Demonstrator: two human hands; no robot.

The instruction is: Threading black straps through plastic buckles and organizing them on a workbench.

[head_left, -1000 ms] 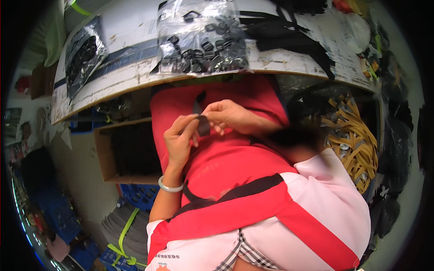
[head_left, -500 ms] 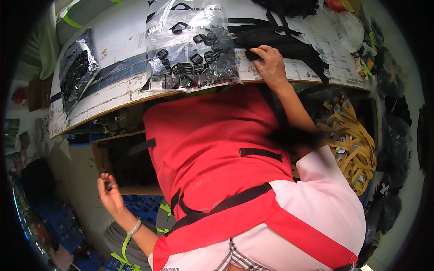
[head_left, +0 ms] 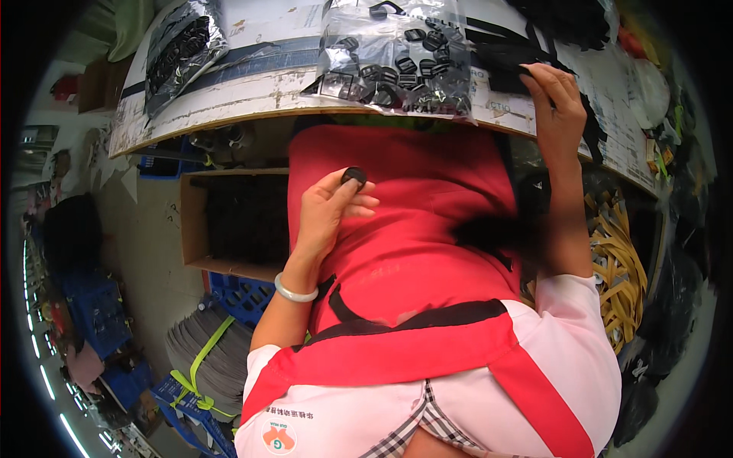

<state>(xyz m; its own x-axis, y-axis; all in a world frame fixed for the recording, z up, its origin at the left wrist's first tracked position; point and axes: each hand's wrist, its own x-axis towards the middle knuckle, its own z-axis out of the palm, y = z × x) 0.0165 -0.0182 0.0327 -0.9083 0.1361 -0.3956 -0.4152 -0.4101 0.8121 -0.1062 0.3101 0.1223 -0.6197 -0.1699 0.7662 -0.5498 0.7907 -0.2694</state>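
Observation:
My left hand is raised in front of the red apron, pinching a small black plastic buckle between thumb and fingers. Over the right part of the table, my right hand has its thumb and fingertips closed at a black webbing strap. More black straps lie beyond it. Left of that hand, a clear plastic bag of loose black buckles lies at the table's near edge.
Another bag of black parts lies on the table at the left. Under the table is a cardboard box with dark contents. Yellow strips hang at the right. A grey coil and blue crates stand lower left.
My left hand has come up and right from beside the apron to in front of it, bringing the buckle into clear sight. In the picture the table and my right hand have shifted rightward.

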